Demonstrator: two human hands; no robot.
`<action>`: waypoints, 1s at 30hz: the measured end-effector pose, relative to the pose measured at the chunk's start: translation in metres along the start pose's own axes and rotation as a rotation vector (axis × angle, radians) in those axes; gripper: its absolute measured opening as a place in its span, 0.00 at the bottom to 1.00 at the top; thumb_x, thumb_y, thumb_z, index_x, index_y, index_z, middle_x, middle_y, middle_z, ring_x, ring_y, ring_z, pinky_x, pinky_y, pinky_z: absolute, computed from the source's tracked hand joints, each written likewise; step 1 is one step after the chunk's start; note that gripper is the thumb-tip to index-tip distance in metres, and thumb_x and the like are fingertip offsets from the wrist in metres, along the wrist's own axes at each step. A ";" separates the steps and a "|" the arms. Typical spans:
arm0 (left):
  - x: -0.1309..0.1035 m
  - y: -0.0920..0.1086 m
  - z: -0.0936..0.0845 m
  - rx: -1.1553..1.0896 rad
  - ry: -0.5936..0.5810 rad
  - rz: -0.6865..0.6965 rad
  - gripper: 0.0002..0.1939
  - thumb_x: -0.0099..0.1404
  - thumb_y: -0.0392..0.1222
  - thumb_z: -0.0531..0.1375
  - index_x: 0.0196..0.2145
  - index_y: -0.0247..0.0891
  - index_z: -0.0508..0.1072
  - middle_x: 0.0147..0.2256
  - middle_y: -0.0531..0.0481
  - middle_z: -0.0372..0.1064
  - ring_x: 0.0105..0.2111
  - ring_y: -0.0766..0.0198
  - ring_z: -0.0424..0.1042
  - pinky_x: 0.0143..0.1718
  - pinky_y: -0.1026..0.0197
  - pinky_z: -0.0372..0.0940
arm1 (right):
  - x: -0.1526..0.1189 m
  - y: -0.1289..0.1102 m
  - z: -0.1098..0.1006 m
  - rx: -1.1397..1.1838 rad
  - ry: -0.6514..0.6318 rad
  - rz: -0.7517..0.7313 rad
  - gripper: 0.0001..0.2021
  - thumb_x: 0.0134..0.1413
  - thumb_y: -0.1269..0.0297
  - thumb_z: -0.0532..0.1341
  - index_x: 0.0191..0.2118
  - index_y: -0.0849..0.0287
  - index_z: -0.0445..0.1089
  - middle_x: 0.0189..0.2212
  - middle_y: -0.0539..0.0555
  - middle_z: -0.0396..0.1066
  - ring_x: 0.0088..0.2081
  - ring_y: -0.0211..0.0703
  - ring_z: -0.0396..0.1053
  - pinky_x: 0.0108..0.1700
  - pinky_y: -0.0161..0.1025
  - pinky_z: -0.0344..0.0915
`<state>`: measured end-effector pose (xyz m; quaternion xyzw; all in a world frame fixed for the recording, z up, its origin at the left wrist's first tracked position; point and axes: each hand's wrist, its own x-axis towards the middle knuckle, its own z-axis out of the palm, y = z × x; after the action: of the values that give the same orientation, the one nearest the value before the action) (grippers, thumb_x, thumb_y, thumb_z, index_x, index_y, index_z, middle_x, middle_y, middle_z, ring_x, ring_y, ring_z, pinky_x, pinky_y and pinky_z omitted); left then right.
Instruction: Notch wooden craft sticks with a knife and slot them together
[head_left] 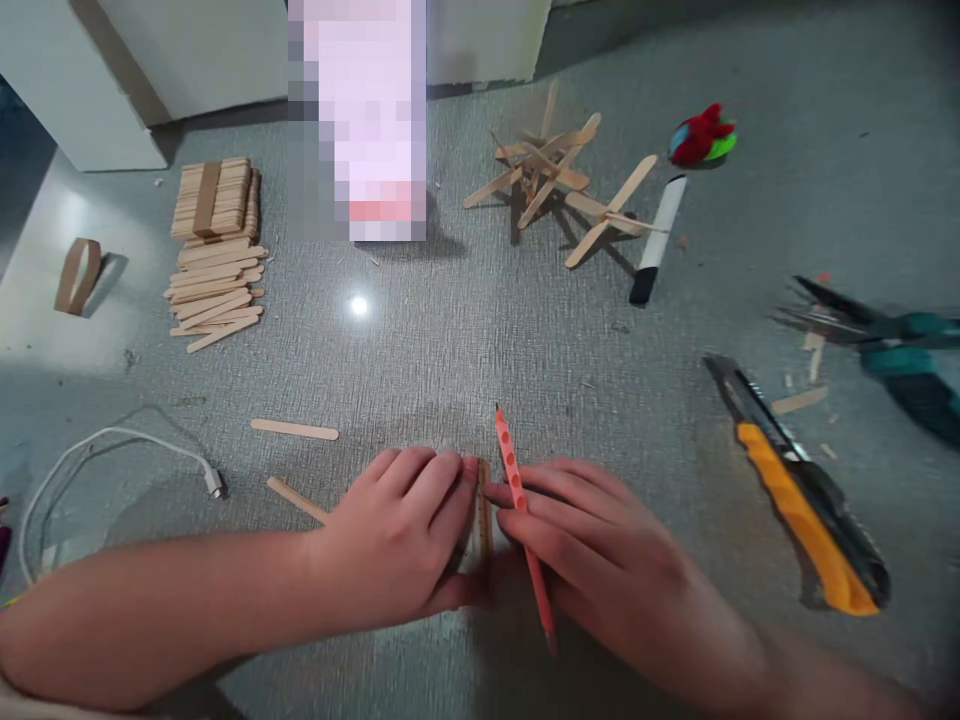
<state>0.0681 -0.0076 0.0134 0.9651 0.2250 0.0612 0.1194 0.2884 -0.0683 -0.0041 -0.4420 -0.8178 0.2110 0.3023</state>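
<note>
Coral pencil [531, 552] in R hand, narrow strip at L hand

R hand [615, 550], lower centre-right of frame, holds pencil betw. fingers, tip pointing up, blunt end down. L hand [405, 515], lower centre, is curled on narrow strip [484, 510]: fingers at its upper end, thumb at lower. Strip stands upright in frame betw. the 2 hands, w/ small marks along it; can't tell if it's a ruler or a stick.

Left of L hand: 1 loose stick [294, 430], apart, + a 2nd stick [298, 500] partly hidden behind the hand. White cable [214, 482] curves at lower left.

Upper left: banded bundle [236, 195] of sticks, loose pile [217, 290] just below, brown loop [91, 265] further left. Upper centre-right: crossed sticks [555, 165], stood up; smaller cross [611, 215] touching or overlapping blk/white bar [664, 235], can't tell which. Red/blue/green item [701, 138] nearby.

Right side: yellow/blk cutter [787, 500], green-handled pliers [900, 345], wood bits [801, 400] betw. them.
</note>
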 end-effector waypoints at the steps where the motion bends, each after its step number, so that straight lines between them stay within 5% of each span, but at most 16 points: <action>1: 0.000 0.000 0.000 -0.001 0.001 0.001 0.41 0.64 0.66 0.57 0.56 0.22 0.68 0.47 0.35 0.70 0.43 0.47 0.69 0.41 0.47 0.70 | 0.001 -0.001 0.000 -0.004 0.005 0.001 0.07 0.67 0.71 0.55 0.44 0.56 0.69 0.37 0.53 0.79 0.47 0.46 0.74 0.52 0.47 0.69; 30: 0.001 -0.006 0.003 -0.059 0.057 0.005 0.47 0.60 0.76 0.54 0.54 0.24 0.69 0.45 0.33 0.70 0.42 0.47 0.70 0.39 0.47 0.69 | -0.002 -0.001 0.005 0.030 0.015 0.058 0.06 0.62 0.64 0.64 0.43 0.58 0.71 0.40 0.55 0.78 0.48 0.50 0.73 0.50 0.50 0.69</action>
<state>0.0668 -0.0022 0.0092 0.9596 0.2238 0.0957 0.1414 0.2853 -0.0708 -0.0082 -0.4623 -0.7993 0.2285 0.3086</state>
